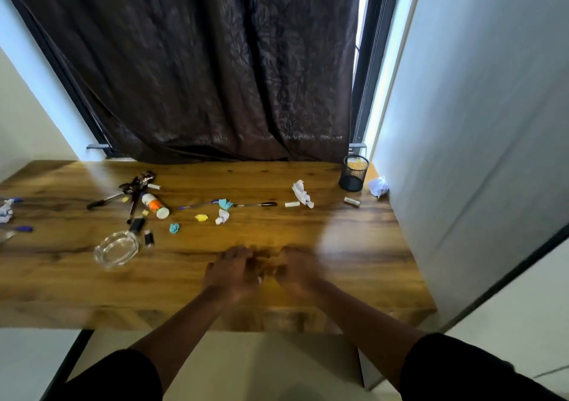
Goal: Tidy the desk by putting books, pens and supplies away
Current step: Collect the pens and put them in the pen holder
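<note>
I see a wooden desk [354, 246] set against a dark curtain [200, 61], with a pale wall close on the right and light floor below its near edge. Both of my hands hover together over the near middle of the desk: the left hand [229, 272] and the right hand [297, 269] are blurred, fingers curled inward toward each other; I cannot tell whether either grips anything.

At the far right corner stands a black mesh cup [354, 173], with a crumpled white paper [378, 186] just beside it at the desk's right edge. Nearer the middle lie another white paper [302, 194], a small white stick [292, 204], a dark pen [255, 205] and a blue pen [197, 206], with teal, yellow and white scraps around them.

The left half is crowded: a white-and-orange bottle [155, 206], a black pen [101, 202], a dark wrapper [137, 181] and a glass ashtray [116, 249] near the front. More blue pens lie at the left edge.

The near right part of the desk is bare wood. The bottle's label is too blurred to read.
</note>
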Tool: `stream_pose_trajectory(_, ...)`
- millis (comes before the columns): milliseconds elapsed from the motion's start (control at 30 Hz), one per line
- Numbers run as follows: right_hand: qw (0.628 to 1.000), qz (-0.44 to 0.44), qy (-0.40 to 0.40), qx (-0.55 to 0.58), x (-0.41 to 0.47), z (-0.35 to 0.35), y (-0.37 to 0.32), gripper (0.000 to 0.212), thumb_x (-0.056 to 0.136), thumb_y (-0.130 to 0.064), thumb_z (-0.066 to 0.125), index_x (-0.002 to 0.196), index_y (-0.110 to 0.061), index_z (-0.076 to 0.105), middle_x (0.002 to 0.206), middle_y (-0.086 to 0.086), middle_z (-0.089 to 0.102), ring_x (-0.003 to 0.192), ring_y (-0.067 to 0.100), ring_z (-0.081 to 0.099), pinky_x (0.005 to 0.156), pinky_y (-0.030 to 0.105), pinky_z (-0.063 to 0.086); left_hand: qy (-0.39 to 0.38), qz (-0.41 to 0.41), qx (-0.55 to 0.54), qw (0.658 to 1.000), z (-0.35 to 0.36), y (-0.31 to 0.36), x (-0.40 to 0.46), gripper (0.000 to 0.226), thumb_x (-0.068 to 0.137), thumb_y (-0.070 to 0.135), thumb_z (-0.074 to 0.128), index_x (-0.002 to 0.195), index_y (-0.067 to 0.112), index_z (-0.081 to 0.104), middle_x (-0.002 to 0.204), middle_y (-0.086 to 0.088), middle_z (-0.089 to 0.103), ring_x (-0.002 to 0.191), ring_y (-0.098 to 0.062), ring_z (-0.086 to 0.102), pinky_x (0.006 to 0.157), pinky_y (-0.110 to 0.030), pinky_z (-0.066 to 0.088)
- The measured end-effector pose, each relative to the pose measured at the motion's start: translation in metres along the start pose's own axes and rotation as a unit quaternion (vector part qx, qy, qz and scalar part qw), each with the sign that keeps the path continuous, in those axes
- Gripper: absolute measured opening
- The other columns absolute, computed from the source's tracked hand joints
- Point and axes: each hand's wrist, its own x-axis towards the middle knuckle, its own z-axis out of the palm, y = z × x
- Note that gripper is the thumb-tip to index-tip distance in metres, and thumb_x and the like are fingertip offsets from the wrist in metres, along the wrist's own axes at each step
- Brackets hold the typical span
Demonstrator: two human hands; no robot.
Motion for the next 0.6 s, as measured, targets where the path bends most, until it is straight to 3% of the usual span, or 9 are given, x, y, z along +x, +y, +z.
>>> stream_pose_trajectory(200, 0.988, -0.001, -0.029, -0.154, 0.038, -0.010, 0.004, 0.065, 0.087, -0.052, 0.068, 0.141, -0.027, 0.042, 0.144, 0.008, 0.042, 0.131, 0.033, 0.041, 0.103, 0.047, 0.044, -0.079, 0.082, 0.058, 0.992, -0.017, -0.019, 0.040, 0.086, 0.086, 0.062, 0.064, 0.158, 0.043, 0.020, 0.170, 0.007, 0.011, 0.155, -0.026, 0.014, 0.122, -0.050, 0.026)
stream_pose_trajectory(367, 0.982, 0.037, -0.035, -0.179, 0.043, -0.006, 0.005, 0.058, 0.086, -0.053, 0.067, 0.134, -0.027, 0.047, 0.137, 0.007, 0.044, 0.129, 0.033, 0.043, 0.101, 0.049, 0.045, -0.095, 0.150, 0.069, 0.982, -0.020, -0.036, 0.054, 0.077, 0.092, 0.055, 0.062, 0.158, 0.041, 0.024, 0.170, 0.007, 0.015, 0.156, -0.023, 0.014, 0.125, -0.044, 0.023)
stream_pose_trajectory(467, 0.982, 0.046, 0.000, -0.183, 0.040, 0.003, 0.009, 0.061, 0.079, -0.057, 0.065, 0.132, -0.031, 0.047, 0.137, 0.003, 0.044, 0.128, 0.032, 0.043, 0.100, 0.047, 0.045, -0.097, 0.167, 0.074, 0.978, -0.012, -0.044, 0.056, 0.072, 0.093, 0.059, 0.056, 0.156, 0.040, 0.028, 0.168, 0.007, 0.020, 0.154, -0.022, 0.020, 0.124, -0.042, 0.024)
stream_pose_trajectory(600, 0.983, 0.059, 0.039, -0.170, 0.035, 0.009, 0.007, 0.083, 0.062, -0.075, 0.032, 0.134, -0.037, 0.048, 0.145, -0.001, 0.041, 0.135, 0.029, 0.040, 0.105, 0.044, 0.041, -0.071, 0.188, 0.088, 0.976, -0.003, -0.051, 0.058, 0.072, 0.092, 0.065, 0.045, 0.156, 0.040, 0.027, 0.168, 0.007, 0.021, 0.152, -0.021, 0.023, 0.122, -0.046, 0.028)
